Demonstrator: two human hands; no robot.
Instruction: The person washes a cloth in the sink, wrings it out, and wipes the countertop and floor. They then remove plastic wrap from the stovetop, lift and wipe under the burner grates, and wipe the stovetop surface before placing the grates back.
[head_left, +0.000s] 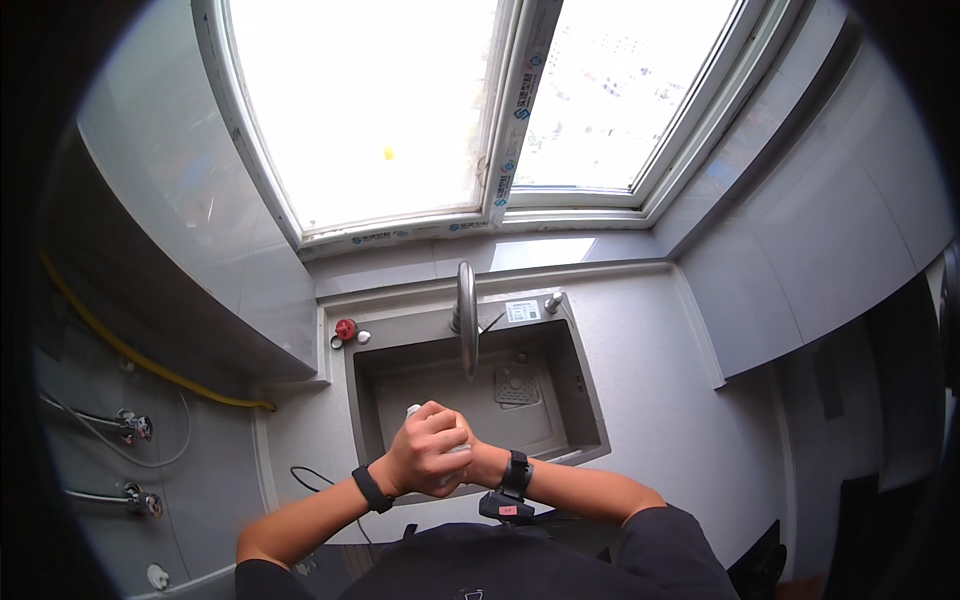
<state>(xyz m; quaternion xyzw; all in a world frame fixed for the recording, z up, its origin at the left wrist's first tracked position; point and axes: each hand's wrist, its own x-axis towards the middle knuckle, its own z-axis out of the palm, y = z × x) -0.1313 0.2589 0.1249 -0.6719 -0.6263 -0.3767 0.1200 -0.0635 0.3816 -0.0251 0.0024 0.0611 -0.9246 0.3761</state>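
My left hand (426, 451) and my right hand (478, 456) are pressed together above the front edge of the sink (405, 324). Between them is a crumpled white cloth or wipe (458, 449), mostly hidden by the fingers. A small bit of it pokes out at the top of my left hand. The left hand covers much of the right one. Each wrist wears a black strap. A curved metal faucet (468, 330) rises beyond the hands, over the grey basin. On the basin floor lies a square perforated drain cover (516, 385).
A red cap-like item (345, 328) and a white cap (364, 337) sit at the sink's back left corner. A printed label (523, 311) and a metal knob (553, 302) are right of the faucet. At left are a yellow hose (150, 361) and a pipe valve (135, 426). A black device (506, 507) is below my right wrist.
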